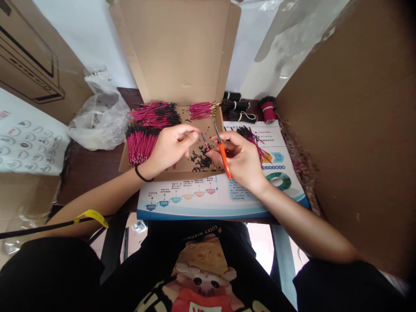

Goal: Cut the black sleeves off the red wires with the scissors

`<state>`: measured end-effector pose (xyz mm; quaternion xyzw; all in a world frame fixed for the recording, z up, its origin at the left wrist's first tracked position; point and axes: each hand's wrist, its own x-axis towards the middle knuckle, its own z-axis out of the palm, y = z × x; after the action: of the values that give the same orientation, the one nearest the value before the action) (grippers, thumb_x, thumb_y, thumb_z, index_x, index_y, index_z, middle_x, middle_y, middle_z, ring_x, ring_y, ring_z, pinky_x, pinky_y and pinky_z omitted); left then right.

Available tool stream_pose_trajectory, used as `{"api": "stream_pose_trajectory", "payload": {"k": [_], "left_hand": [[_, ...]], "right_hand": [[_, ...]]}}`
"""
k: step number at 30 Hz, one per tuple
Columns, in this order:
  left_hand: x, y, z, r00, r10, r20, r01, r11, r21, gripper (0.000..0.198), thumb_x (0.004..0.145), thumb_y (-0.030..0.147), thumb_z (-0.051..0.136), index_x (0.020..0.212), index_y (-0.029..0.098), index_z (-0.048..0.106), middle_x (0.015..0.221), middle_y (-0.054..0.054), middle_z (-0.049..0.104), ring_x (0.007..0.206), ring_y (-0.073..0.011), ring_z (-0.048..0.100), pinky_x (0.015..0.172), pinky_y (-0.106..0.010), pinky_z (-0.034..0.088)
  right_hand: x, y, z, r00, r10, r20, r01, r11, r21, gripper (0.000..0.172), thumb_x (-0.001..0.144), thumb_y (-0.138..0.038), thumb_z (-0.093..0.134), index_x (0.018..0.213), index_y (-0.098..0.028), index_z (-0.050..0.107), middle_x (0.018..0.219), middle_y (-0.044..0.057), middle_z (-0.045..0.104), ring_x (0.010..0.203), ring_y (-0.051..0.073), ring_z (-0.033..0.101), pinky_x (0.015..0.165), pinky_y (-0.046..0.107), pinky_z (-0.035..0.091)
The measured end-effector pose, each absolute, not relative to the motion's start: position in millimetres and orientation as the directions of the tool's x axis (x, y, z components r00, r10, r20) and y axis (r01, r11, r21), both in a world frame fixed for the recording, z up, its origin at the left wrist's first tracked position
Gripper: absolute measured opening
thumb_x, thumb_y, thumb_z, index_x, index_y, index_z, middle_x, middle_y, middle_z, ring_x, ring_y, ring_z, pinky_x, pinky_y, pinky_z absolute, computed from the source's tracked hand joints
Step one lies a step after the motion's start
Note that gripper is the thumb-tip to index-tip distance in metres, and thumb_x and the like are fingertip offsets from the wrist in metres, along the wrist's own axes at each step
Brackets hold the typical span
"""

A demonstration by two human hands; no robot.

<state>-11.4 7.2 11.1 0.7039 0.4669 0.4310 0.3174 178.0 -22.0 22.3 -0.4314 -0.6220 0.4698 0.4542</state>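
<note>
My left hand (172, 146) pinches a thin pink wire (204, 142) between its fingertips, over a cardboard box (177, 52). My right hand (235, 161) grips orange-handled scissors (222, 154), their slim blades pointing up and away from me, close beside the wire. Under both hands lies a scatter of black snippets (201, 161) on the cardboard. Bundles of pink wires with black ends (141, 144) sit left of my left hand. More black-tipped pink wires (155, 115) lie behind it, and a gold-tipped bunch (202, 110) lies further back.
A printed brochure (224, 195) lies under the box and my right wrist, with loose wires (251, 141) on it. Tied black bundles (235, 106) and a red bundle (268, 109) stand behind. A plastic bag (100, 117) sits left; a tall cardboard panel (344, 121) walls the right.
</note>
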Motion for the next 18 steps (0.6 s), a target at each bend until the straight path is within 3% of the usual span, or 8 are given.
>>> {"api": "stream_pose_trajectory", "payload": {"k": [3,6,12,15,18], "left_hand": [[-6.6,1.5,13.2,0.236,0.895,0.378,0.461,-0.446,0.767,0.030,0.078,0.035,0.070,0.104,0.020,0.068,0.082,-0.004,0.072,0.072,-0.0141,0.064,0.059,-0.024,0.048],[-3.5,-1.6,16.8,0.265,0.867,0.423,0.481,-0.499,0.721,0.028,0.075,0.032,0.072,0.101,0.021,0.069,0.102,-0.007,0.070,0.093,-0.0175,0.062,0.071,-0.027,0.049],[-2.2,-3.8,20.0,0.378,0.871,0.315,0.328,-0.444,0.834,0.013,0.075,0.028,0.070,0.081,0.017,0.067,0.086,-0.005,0.070,0.076,-0.0144,0.062,0.067,-0.027,0.048],[-0.4,-3.9,16.7,0.366,0.890,0.272,0.234,-0.371,0.898,0.017,0.078,0.033,0.067,0.073,0.017,0.065,0.072,-0.003,0.067,0.066,-0.0131,0.061,0.060,-0.026,0.047],[1.7,-4.5,14.9,0.308,0.896,0.320,0.246,-0.400,0.883,0.022,0.078,0.035,0.067,0.067,0.017,0.063,0.065,-0.001,0.063,0.060,-0.0113,0.056,0.055,-0.025,0.044]], "right_hand": [[177.8,-22.0,21.8,-0.221,0.959,0.179,0.138,0.213,-0.967,0.033,0.070,-0.041,0.069,0.092,-0.020,0.056,0.066,-0.005,0.059,0.054,0.008,0.048,0.051,0.024,0.041],[178.0,-21.9,20.5,-0.224,0.956,0.187,0.150,0.224,-0.963,0.033,0.071,-0.041,0.068,0.093,-0.020,0.055,0.064,-0.005,0.057,0.055,0.008,0.047,0.051,0.024,0.041],[179.6,-20.4,17.3,-0.204,0.959,0.199,0.190,0.238,-0.953,0.037,0.069,-0.040,0.070,0.096,-0.020,0.054,0.066,-0.006,0.056,0.055,0.008,0.044,0.053,0.024,0.041],[179.9,-21.2,17.1,-0.230,0.952,0.200,0.191,0.246,-0.950,0.036,0.071,-0.037,0.068,0.100,-0.020,0.054,0.065,-0.006,0.056,0.055,0.008,0.045,0.054,0.024,0.041],[179.9,-22.6,17.4,-0.245,0.945,0.216,0.201,0.267,-0.942,0.033,0.074,-0.033,0.064,0.102,-0.020,0.054,0.066,-0.005,0.056,0.055,0.008,0.045,0.054,0.024,0.042]]}}
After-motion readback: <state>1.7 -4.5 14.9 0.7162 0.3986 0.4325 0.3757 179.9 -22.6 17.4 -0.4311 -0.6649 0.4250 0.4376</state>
